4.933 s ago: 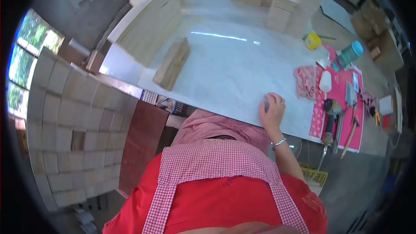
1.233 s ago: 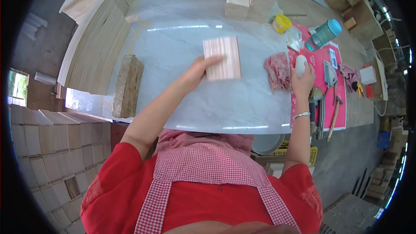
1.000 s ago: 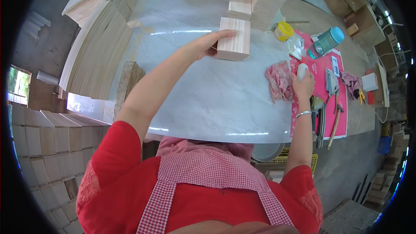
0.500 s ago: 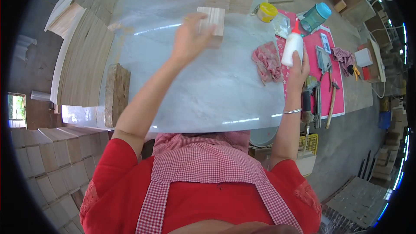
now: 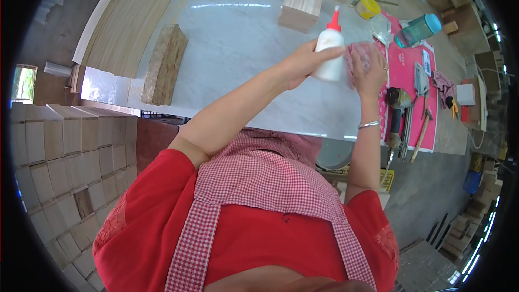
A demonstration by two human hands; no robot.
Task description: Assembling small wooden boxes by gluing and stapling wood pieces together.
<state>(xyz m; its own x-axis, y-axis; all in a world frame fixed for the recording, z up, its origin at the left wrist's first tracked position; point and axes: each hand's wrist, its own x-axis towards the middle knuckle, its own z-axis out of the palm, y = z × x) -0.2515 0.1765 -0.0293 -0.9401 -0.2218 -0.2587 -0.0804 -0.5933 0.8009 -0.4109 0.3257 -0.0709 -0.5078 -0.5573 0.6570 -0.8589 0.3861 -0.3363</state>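
A cluttered workshop surrounds a pale, glossy tabletop [image 5: 243, 92], with a bright window [image 5: 24, 84] at the far left and rows of stacked wooden blocks [image 5: 70, 157] beyond the near left corner. The left hand [image 5: 301, 66] reaches across from the left, its grip closed around a white squeeze bottle [image 5: 331, 68] above the right part of the tabletop; the bottle's red nozzle [image 5: 334, 21] points toward the far side. Just beside it, the right hand [image 5: 371, 75] lies on a crumpled pink cloth [image 5: 357, 57], fingers over the fabric; blur hides whether that grip is closed on it. A silvery bracelet [image 5: 369, 124] circles the right wrist. Past the white bottle stands a small stack of light wood pieces [image 5: 300, 4], and a rough wooden block [image 5: 165, 65] lies near the left edge, beside a tall bank of pale boards [image 5: 121, 27]. Toward the right, a yellow tub [image 5: 368, 8] stands near a teal drinking bottle [image 5: 415, 31]. A pink mat [image 5: 406, 70] covers the right end, bearing a dark-handled tool [image 5: 396, 121] and a wooden-handled hammer [image 5: 421, 136].
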